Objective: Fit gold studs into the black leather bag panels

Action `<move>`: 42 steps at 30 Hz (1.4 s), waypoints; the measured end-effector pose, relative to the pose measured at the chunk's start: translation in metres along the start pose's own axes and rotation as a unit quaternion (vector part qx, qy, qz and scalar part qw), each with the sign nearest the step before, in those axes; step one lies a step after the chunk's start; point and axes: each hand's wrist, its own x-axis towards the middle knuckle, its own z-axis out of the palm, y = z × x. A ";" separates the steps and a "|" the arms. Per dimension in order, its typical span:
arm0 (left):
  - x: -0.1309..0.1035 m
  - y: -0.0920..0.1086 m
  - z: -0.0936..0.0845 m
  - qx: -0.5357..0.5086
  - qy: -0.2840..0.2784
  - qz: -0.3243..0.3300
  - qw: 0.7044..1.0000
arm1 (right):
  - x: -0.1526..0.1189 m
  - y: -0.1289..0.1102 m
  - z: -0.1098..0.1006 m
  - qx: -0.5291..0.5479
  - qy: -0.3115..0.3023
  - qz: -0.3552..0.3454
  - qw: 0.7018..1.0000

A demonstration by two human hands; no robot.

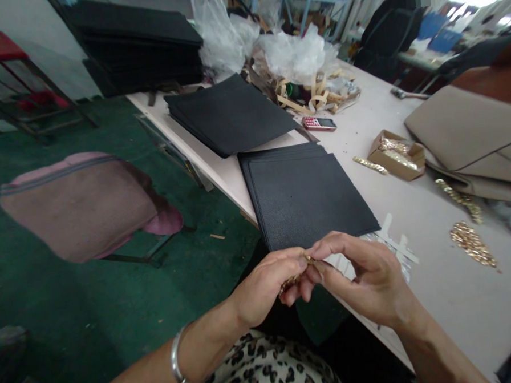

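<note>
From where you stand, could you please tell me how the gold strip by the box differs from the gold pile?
The gold strip forms a narrow row, while the gold pile is a loose, wider heap. The gold strip lies beside the box; the gold pile lies away from it. Both consist of small shiny pieces and rest on the table.

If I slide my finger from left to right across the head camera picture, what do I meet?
Covered chair → red phone → small cardboard box → loose pile of gold pieces.
</note>
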 end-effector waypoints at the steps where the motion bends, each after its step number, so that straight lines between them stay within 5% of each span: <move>1: 0.000 0.001 0.000 0.012 0.000 -0.007 1.000 | -0.001 0.000 -0.002 -0.007 -0.005 -0.012 1.000; 19: 0.006 -0.013 0.010 -0.078 0.020 -0.133 0.988 | -0.018 0.004 0.000 -0.071 -0.028 0.041 0.996; 23: 0.006 -0.015 0.011 -0.038 -0.003 -0.088 0.995 | -0.017 0.003 0.000 0.020 0.006 0.131 0.991; 28: -0.002 -0.009 0.010 -0.031 -0.022 -0.073 0.997 | -0.016 0.010 0.005 0.170 0.030 0.268 0.948; 30: -0.007 -0.002 0.004 -0.021 0.028 -0.056 0.998 | -0.012 0.019 0.005 0.153 0.054 0.272 0.949; 32: -0.011 0.006 -0.007 0.004 0.144 -0.018 0.989 | -0.006 0.033 0.003 0.114 0.074 0.257 0.957; 36: -0.012 0.014 -0.031 0.039 0.364 0.045 0.929 | 0.021 0.065 -0.004 0.000 0.104 0.194 0.975; 42: -0.009 0.002 -0.039 0.023 0.375 0.010 0.927 | 0.069 0.092 -0.003 -0.170 0.099 0.065 0.978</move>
